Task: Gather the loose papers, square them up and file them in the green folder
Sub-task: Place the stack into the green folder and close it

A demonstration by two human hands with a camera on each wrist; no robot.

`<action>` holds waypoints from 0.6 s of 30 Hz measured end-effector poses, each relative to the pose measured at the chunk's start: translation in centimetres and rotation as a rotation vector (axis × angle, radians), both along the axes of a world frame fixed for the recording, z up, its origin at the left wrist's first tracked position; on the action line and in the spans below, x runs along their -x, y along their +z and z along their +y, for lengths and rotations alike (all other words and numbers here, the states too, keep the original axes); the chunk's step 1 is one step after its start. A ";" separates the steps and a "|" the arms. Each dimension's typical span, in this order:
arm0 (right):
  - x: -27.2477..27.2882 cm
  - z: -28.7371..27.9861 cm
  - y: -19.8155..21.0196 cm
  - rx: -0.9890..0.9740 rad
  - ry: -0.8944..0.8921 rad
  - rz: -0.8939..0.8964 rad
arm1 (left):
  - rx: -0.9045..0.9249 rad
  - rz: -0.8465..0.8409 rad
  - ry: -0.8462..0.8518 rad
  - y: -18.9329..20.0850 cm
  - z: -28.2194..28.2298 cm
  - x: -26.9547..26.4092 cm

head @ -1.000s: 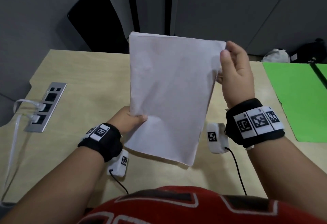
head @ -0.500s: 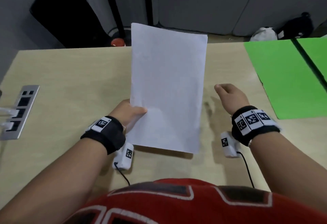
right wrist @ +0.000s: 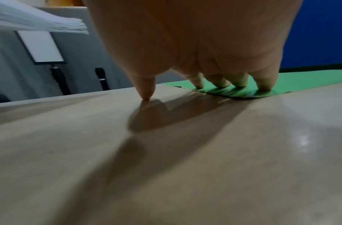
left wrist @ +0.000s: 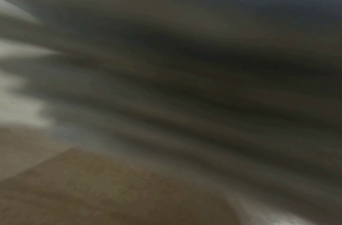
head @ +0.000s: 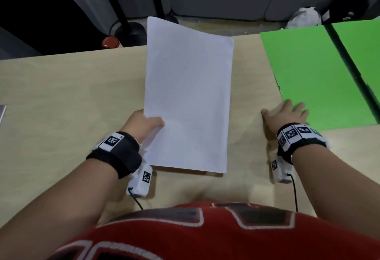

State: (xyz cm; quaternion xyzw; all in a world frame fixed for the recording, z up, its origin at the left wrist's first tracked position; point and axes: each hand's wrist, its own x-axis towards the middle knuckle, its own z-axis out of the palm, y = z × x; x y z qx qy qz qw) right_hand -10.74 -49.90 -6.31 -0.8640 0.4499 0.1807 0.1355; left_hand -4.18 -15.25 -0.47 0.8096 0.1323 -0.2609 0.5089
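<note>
A squared stack of white papers [head: 188, 95] is held above the desk by my left hand [head: 148, 123], which pinches its lower left edge, thumb on top. The stack's edge [right wrist: 50, 25] also shows at the upper left of the right wrist view. The green folder [head: 320, 70] lies open and flat at the right of the desk. My right hand [head: 287, 111] rests with straight fingers [right wrist: 222, 82] on the folder's near left corner [right wrist: 233, 92], its thumb on the wood. The left wrist view is a blur.
The pale wooden desk [head: 61, 99] stretches left of the papers. Beyond its far edge are a red-topped object [head: 111, 42], dark stands and a white bundle [head: 304, 17] on the floor. A metal socket plate [head: 2, 111] peeks in at the left edge.
My right hand let go of the papers' top right corner, dropped to the desk and moved right onto the green folder's corner. The left hand keeps holding the stack.
</note>
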 end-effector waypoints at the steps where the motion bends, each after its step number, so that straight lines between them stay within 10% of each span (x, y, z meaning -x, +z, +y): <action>1: -0.2 0.1 0.1 -0.013 0.036 0.011 | -0.004 -0.002 0.003 0.0 -0.2 -0.1; 11: -1.3 8.6 3.6 -0.468 0.327 -0.255 | -0.032 -0.038 0.119 0.8 1.8 -0.3; 18: -1.0 6.0 2.3 -0.059 0.083 -0.012 | -0.070 -0.055 0.163 1.2 6.1 0.5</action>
